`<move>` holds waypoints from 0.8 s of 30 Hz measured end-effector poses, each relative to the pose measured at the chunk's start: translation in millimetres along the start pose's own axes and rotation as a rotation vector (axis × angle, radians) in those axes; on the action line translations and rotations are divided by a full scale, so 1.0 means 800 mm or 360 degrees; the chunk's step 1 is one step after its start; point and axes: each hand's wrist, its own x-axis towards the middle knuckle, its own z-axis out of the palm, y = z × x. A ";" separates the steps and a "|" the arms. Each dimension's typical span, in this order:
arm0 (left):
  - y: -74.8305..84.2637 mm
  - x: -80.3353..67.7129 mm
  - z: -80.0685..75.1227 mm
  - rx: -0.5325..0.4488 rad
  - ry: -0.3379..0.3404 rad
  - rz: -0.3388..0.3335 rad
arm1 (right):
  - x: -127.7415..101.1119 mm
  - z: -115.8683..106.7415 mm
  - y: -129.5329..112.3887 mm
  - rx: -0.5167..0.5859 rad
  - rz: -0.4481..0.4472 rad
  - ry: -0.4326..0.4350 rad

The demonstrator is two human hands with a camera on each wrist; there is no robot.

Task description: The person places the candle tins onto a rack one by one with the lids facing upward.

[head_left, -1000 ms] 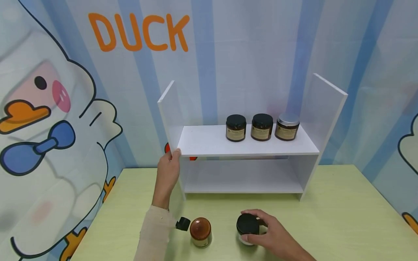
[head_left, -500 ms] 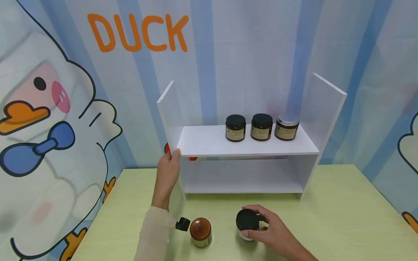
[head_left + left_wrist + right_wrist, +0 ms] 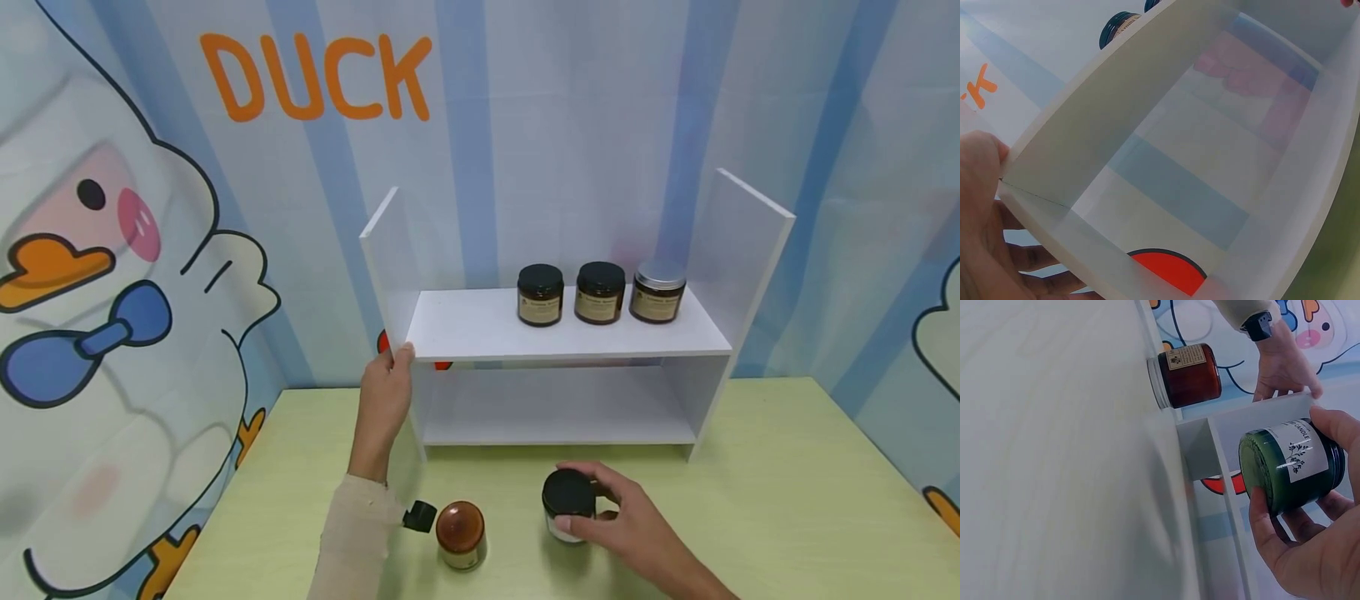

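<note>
My left hand (image 3: 385,390) grips the left side panel of a white two-tier shelf (image 3: 566,354), thumb at the middle board's corner. In the left wrist view its fingers (image 3: 1025,257) reach round the panel's outer side. Between thumb and fingers, my right hand (image 3: 637,521) holds a candle jar (image 3: 568,496) upright, in front of the shelf. The right wrist view shows this candle jar (image 3: 1291,465) as green glass with a white label and its base raised off the table. Left of it stands an amber jar (image 3: 461,533), upside down on its silver lid (image 3: 1158,382).
On the shelf's middle board stand two black-lidded jars (image 3: 540,295) (image 3: 599,293) and a silver-lidded jar (image 3: 657,292), towards the right. A small black wrist camera (image 3: 420,516) sits by the left sleeve. A duck-print curtain (image 3: 570,117) hangs behind the pale table (image 3: 787,500).
My right hand has lifted the candle jar slightly and moved it a little towards the shelf. The left hand keeps its grip on the side panel; the amber jar has not moved.
</note>
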 end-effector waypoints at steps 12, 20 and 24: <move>-0.003 -0.003 0.000 0.0016 -0.0010 -0.0017 | 0.005 0.000 -0.022 -0.0014 -0.0060 0.0069; 0.000 0.000 -0.001 0.0022 -0.0014 -0.0005 | 0.015 -0.005 -0.047 -0.0007 -0.0077 0.0097; 0.000 -0.001 -0.001 0.0005 -0.0021 -0.0003 | 0.020 -0.008 -0.056 -0.0011 -0.0100 0.0100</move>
